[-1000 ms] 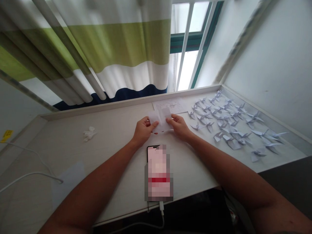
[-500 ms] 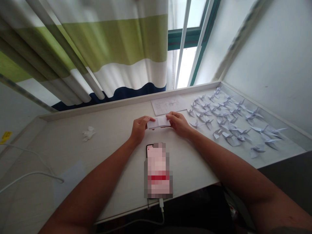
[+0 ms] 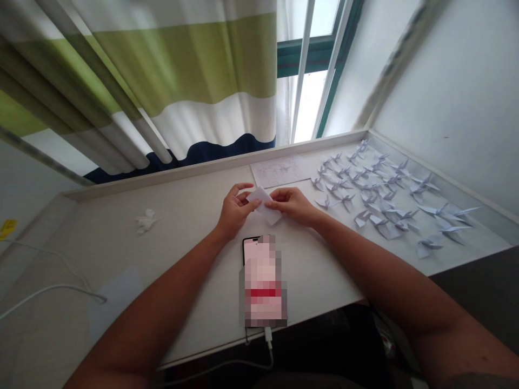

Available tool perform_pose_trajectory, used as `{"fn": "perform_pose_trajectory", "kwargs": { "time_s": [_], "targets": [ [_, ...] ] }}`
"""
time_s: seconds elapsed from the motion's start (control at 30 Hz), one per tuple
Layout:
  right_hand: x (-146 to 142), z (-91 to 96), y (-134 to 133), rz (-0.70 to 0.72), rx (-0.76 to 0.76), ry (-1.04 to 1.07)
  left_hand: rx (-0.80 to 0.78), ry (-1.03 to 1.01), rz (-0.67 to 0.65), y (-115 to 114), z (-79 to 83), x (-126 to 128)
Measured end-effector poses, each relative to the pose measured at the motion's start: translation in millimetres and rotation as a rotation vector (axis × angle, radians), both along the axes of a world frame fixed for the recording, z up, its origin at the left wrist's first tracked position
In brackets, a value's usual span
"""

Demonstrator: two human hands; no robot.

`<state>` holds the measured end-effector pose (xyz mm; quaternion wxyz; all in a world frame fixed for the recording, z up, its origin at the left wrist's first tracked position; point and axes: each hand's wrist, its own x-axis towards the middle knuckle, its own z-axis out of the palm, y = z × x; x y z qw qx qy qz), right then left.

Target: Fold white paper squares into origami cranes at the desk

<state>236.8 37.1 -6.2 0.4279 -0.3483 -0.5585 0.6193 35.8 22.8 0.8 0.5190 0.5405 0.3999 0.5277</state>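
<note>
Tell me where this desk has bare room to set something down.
On the pale wooden desk, bare room lies between the crumpled white wad and your left hand, and between the black-edged phone and your right forearm. The right side is crowded with white folded-paper cranes; your right hand and the folded white paper take the middle.

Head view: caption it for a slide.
Left hand and right hand hold folded paper beyond a phone, paper cranes spread to the right.

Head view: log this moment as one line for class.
left hand: holds small folded white paper | right hand: holds same paper | nearer person: black-edged, pink-screened phone | right: folded white paper birds
</note>
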Motion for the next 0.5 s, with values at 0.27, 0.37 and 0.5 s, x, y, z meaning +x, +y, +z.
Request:
{"fn": "perform_pose_trajectory", "kwargs": {
  "time_s": [0.27,0.37,0.5],
  "targets": [
    [-2.7,1.9,-1.4,-0.083,-0.01,0.037,0.027,0.125,-0.012,-1.2,-2.5,-0.1],
    [-3.2,4.5,-1.5,-0.122,0.055,0.037,0.04,0.15,-0.052,-1.5,-3.9,0.0],
    [-5.1,5.1,-1.3,-0.175,0.076,0.049,0.052,0.179,-0.073,-2.0,-4.8,1.4]
  ]
}}
